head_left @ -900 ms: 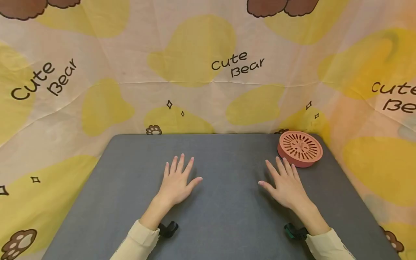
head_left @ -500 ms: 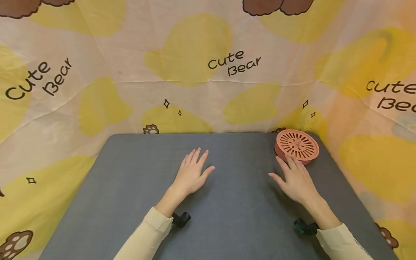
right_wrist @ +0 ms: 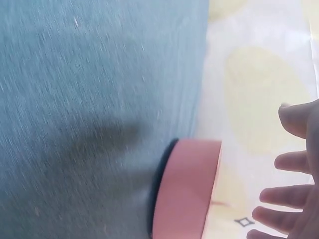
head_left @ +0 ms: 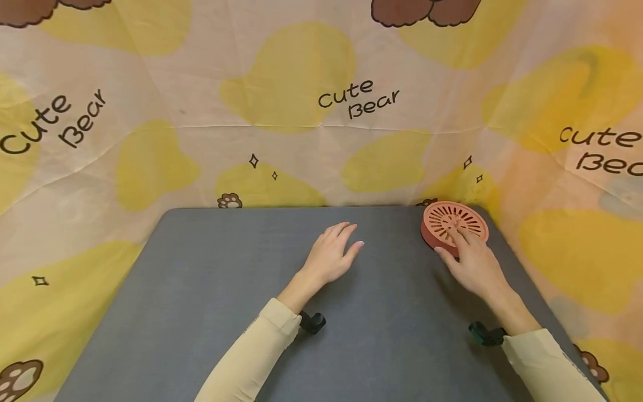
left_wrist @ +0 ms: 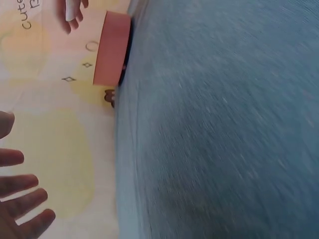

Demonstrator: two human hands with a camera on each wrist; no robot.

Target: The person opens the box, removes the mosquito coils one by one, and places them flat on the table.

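A round pink mosquito coil box (head_left: 436,219) with a slotted lid sits at the far right corner of the table. My right hand (head_left: 476,267) hovers over its near side, fingers extended and covering part of the lid. In the right wrist view a gap shows between the fingers and the box's side wall (right_wrist: 185,191). My left hand (head_left: 327,258) is in the air over the middle of the table, left of the box, with loosely bent fingers and nothing in them. The left wrist view shows its spread fingers (left_wrist: 27,201) and the box (left_wrist: 113,50) standing apart from them.
The grey table (head_left: 201,290) has its back edge against a hanging cloth (head_left: 281,100) printed with yellow patches and lettering. The cloth also runs along both sides. A black wrist camera (head_left: 312,322) hangs under the left wrist, another wrist camera (head_left: 486,334) under the right.
My left hand has moved right and a little forward toward the box. My right hand has moved right and forward, so its fingers now overlap the lid. The box stays on the table.
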